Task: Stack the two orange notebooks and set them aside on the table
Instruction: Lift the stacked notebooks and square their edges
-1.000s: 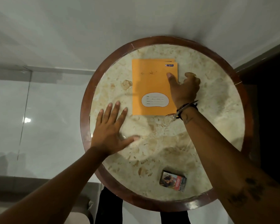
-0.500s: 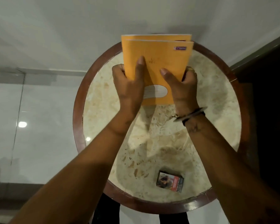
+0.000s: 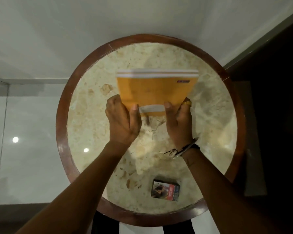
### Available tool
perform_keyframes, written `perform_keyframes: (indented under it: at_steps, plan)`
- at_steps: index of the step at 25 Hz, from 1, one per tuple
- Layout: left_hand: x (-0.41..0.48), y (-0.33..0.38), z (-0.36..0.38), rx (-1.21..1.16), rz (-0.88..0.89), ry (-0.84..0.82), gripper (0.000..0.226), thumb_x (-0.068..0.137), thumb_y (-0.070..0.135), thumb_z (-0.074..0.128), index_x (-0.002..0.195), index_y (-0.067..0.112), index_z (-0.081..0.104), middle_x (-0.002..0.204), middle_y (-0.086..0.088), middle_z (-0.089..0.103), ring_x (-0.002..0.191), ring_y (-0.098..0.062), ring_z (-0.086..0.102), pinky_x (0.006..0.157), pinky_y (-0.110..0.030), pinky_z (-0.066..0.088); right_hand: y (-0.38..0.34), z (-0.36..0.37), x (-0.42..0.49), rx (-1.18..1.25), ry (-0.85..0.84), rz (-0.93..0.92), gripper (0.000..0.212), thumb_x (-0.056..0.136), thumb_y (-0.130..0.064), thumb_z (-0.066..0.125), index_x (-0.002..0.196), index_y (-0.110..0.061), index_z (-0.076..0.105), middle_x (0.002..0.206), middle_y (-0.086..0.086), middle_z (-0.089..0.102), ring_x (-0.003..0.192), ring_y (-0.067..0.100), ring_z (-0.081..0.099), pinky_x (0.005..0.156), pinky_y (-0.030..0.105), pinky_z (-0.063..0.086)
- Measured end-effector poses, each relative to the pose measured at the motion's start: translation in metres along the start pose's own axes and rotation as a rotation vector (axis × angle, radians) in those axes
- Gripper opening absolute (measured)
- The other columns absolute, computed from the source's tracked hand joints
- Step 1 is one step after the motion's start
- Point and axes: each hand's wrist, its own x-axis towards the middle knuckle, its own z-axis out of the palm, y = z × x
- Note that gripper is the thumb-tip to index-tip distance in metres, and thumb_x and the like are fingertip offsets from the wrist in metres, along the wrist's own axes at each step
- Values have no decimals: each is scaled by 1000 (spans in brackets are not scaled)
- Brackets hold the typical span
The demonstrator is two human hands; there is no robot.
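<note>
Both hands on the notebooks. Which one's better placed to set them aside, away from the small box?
Left, marginally. The left hand borders bare tabletop; the right hand is nearer the small box. Both grip the orange notebooks.

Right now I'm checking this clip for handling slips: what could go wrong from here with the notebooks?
1. The two orange notebooks are held only at their near edge by the left hand and right hand, so the far ends could fan apart and misalign.
2. Held tilted above the round marble table with a wooden rim, one could slip out.
3. Set down close, they might land on the small printed box.
</note>
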Motion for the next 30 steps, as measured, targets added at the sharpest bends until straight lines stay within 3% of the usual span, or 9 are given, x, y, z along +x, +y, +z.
perform_keyframes:
  at_steps: [2,5,9,11,14,19,21,24,30]
  plan:
    - [20,22,8,-15,-35,-67,42,103,45,43,87,8,51,89,-10,48,85,-25,47,73,-39,42,-3,-14,18,9,115,13,18,94,-41,58,110,-43,50,120,7,64,110,9,67,90,21,57]
    - [46,53,37,-33,-114,-213,52,101,52,55,69,14,40,69,-5,42,66,-23,44,61,-36,37,1,-48,57,-186,243,97,22,94,-48,58,100,-27,55,113,11,65,105,28,67,88,44,59]
    - [62,80,79,176,-228,-449,55,100,64,41,62,23,42,63,5,45,57,-18,45,61,-35,38,19,-91,93,-402,172,259,48,96,-55,54,114,-11,61,120,11,67,108,32,66,86,46,58]
    - [58,85,92,307,-165,-413,58,103,62,39,69,17,53,72,-3,57,64,-24,57,61,-37,42,27,-99,99,-386,115,297,47,96,-50,55,122,-12,60,126,11,64,112,32,65,90,49,58]
    - [51,90,99,349,-162,-300,59,106,55,40,88,3,62,94,-18,65,80,-35,64,63,-34,38,36,-96,101,-374,140,310,44,96,-43,59,119,-6,62,132,12,53,115,32,62,92,47,58]
    - [46,104,106,257,-233,-267,49,106,49,43,102,1,55,100,-17,62,83,-35,59,65,-34,34,44,-94,110,-368,153,334,30,94,-32,63,100,-3,65,130,13,48,115,36,62,89,44,60]
    - [47,106,107,268,-224,-255,49,106,48,44,99,1,57,98,-13,54,81,-30,52,64,-34,35,44,-94,116,-387,144,335,29,94,-31,63,100,-3,66,129,13,49,113,36,64,79,34,60]
    - [50,105,111,205,-210,-221,47,104,42,53,89,-3,59,102,-13,46,86,-26,46,62,-35,39,45,-99,123,-407,151,314,28,95,-30,62,107,-5,66,130,13,50,114,33,64,59,12,42]
    - [46,103,112,40,-296,-150,40,98,32,64,77,0,54,95,-14,48,77,-29,48,66,-42,50,55,-101,121,-446,164,276,32,95,-30,63,111,-1,64,132,14,48,114,33,63,57,7,35]
